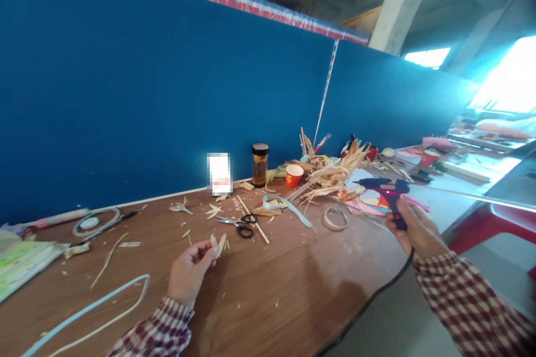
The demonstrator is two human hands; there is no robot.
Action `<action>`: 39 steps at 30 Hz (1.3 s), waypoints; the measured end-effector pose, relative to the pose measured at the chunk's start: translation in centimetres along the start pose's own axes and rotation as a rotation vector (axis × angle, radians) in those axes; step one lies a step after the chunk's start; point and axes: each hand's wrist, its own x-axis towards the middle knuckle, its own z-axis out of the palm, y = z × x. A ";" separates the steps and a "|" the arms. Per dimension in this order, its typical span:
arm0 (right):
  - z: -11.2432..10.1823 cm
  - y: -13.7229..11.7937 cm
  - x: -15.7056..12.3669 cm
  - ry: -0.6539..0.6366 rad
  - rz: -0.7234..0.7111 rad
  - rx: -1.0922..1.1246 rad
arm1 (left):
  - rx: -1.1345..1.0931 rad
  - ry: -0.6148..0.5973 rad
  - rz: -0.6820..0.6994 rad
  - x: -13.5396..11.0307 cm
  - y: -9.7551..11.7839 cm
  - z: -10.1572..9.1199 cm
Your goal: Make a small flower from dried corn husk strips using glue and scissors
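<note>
Between the thumb and fingers of my left hand (192, 269) are small pale pieces of dried husk (221, 246), held just above the table. My right hand (420, 228) is wrapped round the handle of a dark blue hot glue gun (387, 189), raised over the table's right side with its nozzle pointing left. A small red light glows on its body, and a black cord hangs from the handle. Scissors (240, 227) with black handles lie beyond my left hand, close to a thin wooden stick (255, 222). Cut husk pieces (214, 211) lie beside them.
Dried corn husks (335, 173) are heaped at the back, near a red paper cup (294, 176) and a lidded jar (260, 166). A tape roll (335, 219) and pale blue ribbon (293, 209) lie mid-table. A red stool (494, 223) stands right; a blue partition (167, 83) runs behind.
</note>
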 end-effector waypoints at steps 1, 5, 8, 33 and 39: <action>0.1 0.0 -0.2 -0.020 0.030 0.013 | -0.008 0.000 -0.010 0.0 0.1 0.0; 0.4 0.6 -1.2 -0.124 0.162 0.072 | -0.051 -0.003 -0.029 -0.2 0.5 0.2; 1.2 1.1 -2.4 -0.212 0.295 0.129 | -0.107 0.029 -0.058 -0.3 0.7 0.2; 20.8 10.4 -14.1 -0.987 0.200 -0.072 | -0.316 0.286 -0.097 1.9 1.5 -2.2; 20.1 11.2 -14.0 -0.994 0.200 -0.122 | -0.294 0.294 -0.143 1.7 1.9 -1.9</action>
